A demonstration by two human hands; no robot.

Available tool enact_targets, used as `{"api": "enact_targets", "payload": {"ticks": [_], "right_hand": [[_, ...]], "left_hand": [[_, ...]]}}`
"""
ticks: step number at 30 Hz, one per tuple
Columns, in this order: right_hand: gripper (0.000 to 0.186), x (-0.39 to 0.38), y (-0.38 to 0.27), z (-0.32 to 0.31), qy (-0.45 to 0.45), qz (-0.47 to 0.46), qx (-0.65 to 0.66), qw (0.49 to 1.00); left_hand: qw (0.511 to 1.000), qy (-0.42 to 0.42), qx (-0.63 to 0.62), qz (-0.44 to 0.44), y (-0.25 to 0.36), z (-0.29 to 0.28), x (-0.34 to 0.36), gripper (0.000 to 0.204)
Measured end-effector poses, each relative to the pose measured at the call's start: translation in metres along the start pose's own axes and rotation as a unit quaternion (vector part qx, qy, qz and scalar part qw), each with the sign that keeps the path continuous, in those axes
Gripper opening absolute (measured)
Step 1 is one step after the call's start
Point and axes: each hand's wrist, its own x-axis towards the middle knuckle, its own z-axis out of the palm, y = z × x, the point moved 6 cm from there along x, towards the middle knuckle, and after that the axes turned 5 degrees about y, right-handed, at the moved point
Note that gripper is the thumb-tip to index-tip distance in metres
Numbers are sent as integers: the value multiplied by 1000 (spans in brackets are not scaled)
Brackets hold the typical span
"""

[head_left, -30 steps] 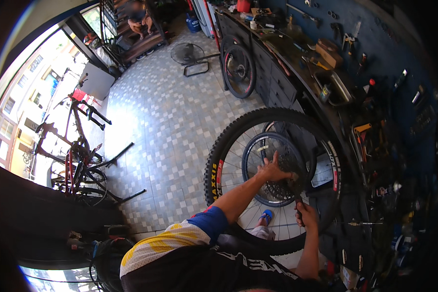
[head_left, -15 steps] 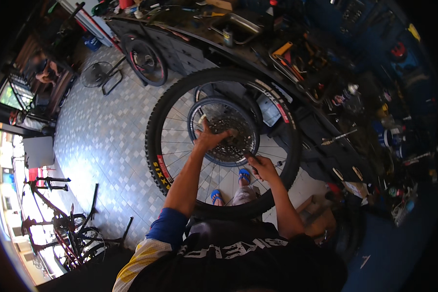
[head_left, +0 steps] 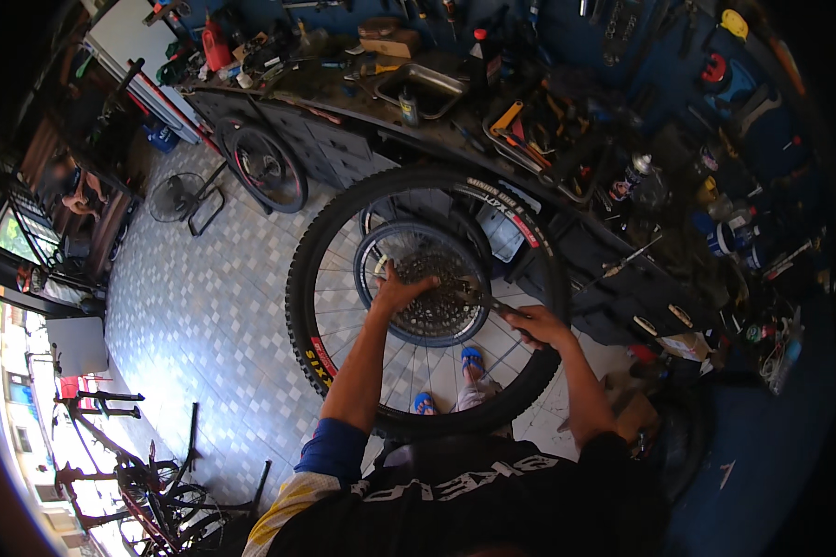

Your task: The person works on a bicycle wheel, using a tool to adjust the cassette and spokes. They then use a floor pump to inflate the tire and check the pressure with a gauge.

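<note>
White letters (head_left: 494, 193) mark the tyre (head_left: 302, 278), left hand (head_left: 401, 291) splayed, right hand (head_left: 539, 326) clenching a tool (head_left: 500, 306).

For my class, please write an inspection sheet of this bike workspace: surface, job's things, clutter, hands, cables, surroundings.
Surface: patterned tiled floor; dark workbench alongside, crowded.
Job's things: knobbly-tyred wheel in front of the person, cassette facing the camera; dark tool with one end over the cassette.
Clutter: metal tray, small bottle, orange-handled tool and red container on the bench.
Hands: left hand spread at the cassette; right hand closed around the dark tool.
Cables: nothing seen clearly; the right side is too dark to tell.
Surroundings: fan, bicycle, seated person.
</note>
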Motion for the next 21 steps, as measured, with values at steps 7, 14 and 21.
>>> {"api": "enact_targets", "payload": {"ticks": [7, 14, 21], "right_hand": [[34, -51, -64, -91, 160, -156, 143, 964], [47, 23, -202, -213, 526, -277, -332, 732], [53, 61, -270, -211, 517, -72, -536, 663]], "left_hand": [[959, 185, 163, 140, 48, -13, -52, 96], [913, 136, 217, 318, 69, 18, -50, 55], [940, 80, 128, 305, 84, 2, -41, 44]]}}
